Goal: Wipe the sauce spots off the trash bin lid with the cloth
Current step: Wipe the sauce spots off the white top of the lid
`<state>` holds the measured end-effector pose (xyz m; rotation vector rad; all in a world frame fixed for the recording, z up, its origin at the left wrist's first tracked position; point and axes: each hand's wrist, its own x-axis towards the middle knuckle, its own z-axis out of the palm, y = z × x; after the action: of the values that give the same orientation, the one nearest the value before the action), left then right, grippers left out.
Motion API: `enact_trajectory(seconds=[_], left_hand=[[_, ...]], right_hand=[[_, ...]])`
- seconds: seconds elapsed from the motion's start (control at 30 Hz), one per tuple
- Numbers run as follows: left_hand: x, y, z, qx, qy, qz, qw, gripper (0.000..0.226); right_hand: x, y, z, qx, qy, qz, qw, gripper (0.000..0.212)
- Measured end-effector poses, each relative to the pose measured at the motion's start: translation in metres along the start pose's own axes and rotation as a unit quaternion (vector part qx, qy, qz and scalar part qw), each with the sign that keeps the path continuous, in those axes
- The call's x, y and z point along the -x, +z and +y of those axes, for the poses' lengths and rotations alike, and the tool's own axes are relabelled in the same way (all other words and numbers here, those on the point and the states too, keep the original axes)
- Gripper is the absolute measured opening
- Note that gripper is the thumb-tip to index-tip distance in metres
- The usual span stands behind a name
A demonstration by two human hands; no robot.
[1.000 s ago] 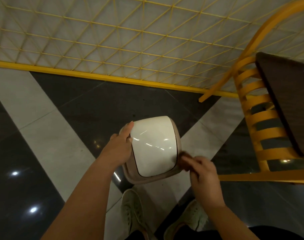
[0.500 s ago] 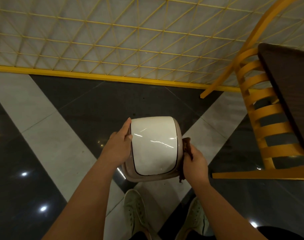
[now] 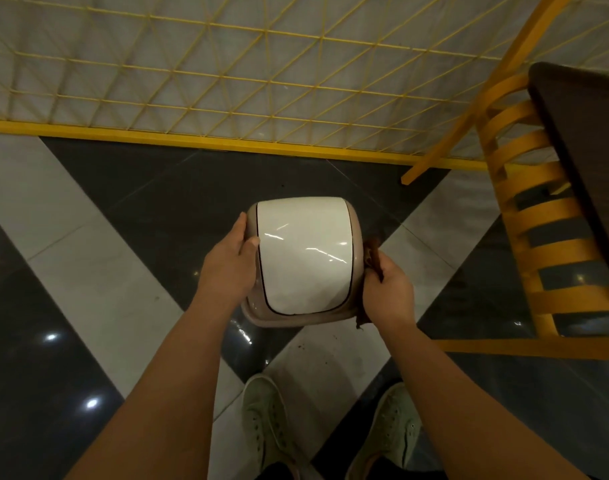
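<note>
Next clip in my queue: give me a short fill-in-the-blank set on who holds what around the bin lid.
1. The brown cloth is held by the ____ hand against the lid's side.
2. The left hand grips the ____ edge of the trash bin lid.
3. The flap in the middle of the lid is ____ in colour.
4. The chair to the person's right is ____.

Missing words: right; left; white; yellow
</note>
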<state>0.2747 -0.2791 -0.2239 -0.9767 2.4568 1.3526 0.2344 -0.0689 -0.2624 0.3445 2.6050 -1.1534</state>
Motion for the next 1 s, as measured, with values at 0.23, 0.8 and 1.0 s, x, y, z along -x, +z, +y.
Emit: enact_trajectory(seconds=[0.23, 0.8, 1.0], left_hand=[[0.002, 0.002, 0.004, 0.007, 0.011, -0.012, 1.000, 0.052], [0.006, 0.001, 0.003, 0.095, -0.039, -0.018, 0.995, 0.067], [0.007, 0.003, -0.001, 0.076, -0.020, -0.030, 0.996, 0.055]], right_hand=[[0.013, -0.003, 0.002, -0.027, 0.006, 0.015, 0.999, 0.039], [0.009, -0.009, 0.001, -0.092, 0.075, -0.002, 0.993, 0.042], [0.008, -0.007, 0.000, -0.070, 0.073, 0.000, 0.995, 0.042]])
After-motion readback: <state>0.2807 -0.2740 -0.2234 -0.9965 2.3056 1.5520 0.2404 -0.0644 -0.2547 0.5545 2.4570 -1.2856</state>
